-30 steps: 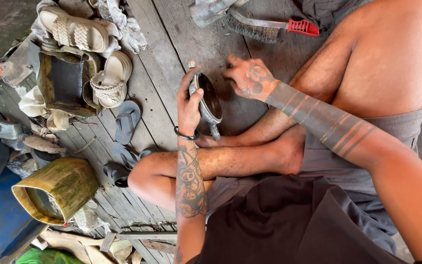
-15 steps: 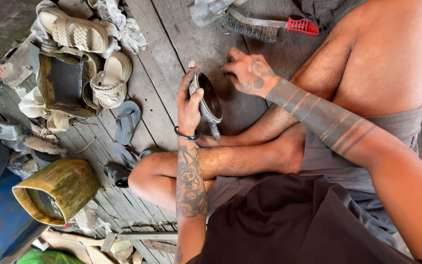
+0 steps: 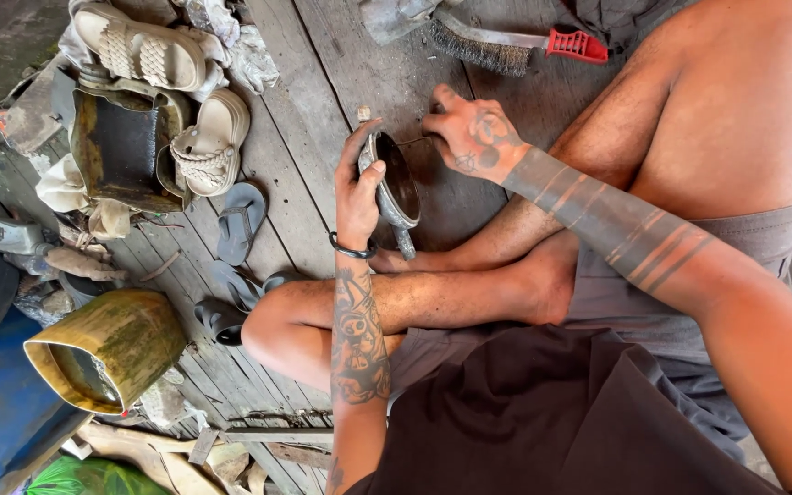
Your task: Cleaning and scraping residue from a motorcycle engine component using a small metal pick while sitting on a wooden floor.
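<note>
Person sitting cross-legged on plank floor [image 3: 323, 82]; left hand [image 3: 357, 188] gripping dark metal pan [image 3: 394, 181], right hand [image 3: 469, 136] pressing fingers together on its rim.

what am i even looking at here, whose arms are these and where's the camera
The camera sits on a person's head and looks down, so the tattooed arms are the wearer's own. The person sits cross-legged on a grey wooden plank floor. The left hand grips a small dark oval metal pan; the right hand touches its far rim. A red-handled wire brush lies beyond. To the left lie beige woven sandals, dark flip-flops and a worn yellow-green container.
</note>
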